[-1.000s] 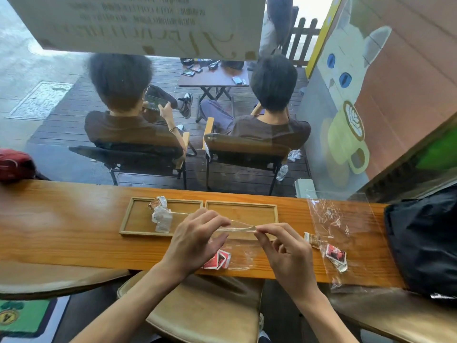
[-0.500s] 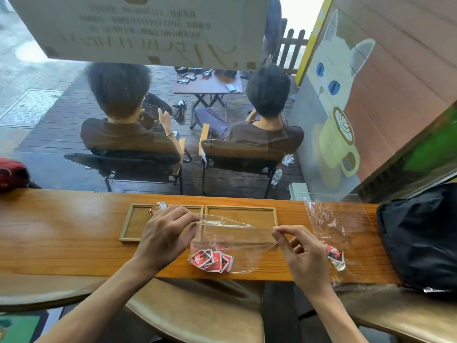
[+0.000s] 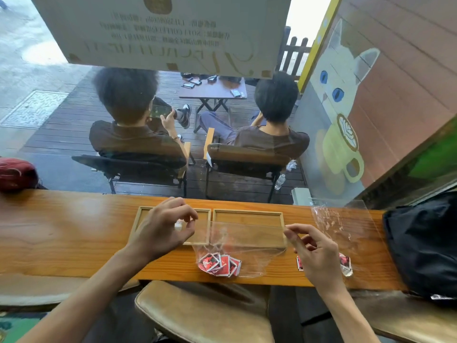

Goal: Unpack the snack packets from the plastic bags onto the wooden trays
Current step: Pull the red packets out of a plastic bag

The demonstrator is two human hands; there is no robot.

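Observation:
Two wooden trays lie side by side on the counter, the left tray (image 3: 142, 219) and the right tray (image 3: 247, 216). My left hand (image 3: 160, 229) and my right hand (image 3: 316, 253) each pinch a top corner of a clear plastic bag (image 3: 247, 238) and hold its mouth stretched over the right tray. Several red snack packets (image 3: 220, 264) bunch in the bag's bottom near the counter's front edge. A second clear bag (image 3: 346, 226) lies to the right with a red packet (image 3: 345, 263) in it. A white packet on the left tray is mostly hidden by my left hand.
A black bag (image 3: 425, 243) sits at the counter's right end and a red cap (image 3: 14, 174) at the far left. A glass pane stands just behind the counter (image 3: 61, 231); two people sit outside. Padded stools (image 3: 205, 313) are below the front edge.
My hands have spread apart, pulling the bag's top edge from a narrow strip into a wide open mouth. The bag with its red packets has lifted and shifted right, over the right tray.

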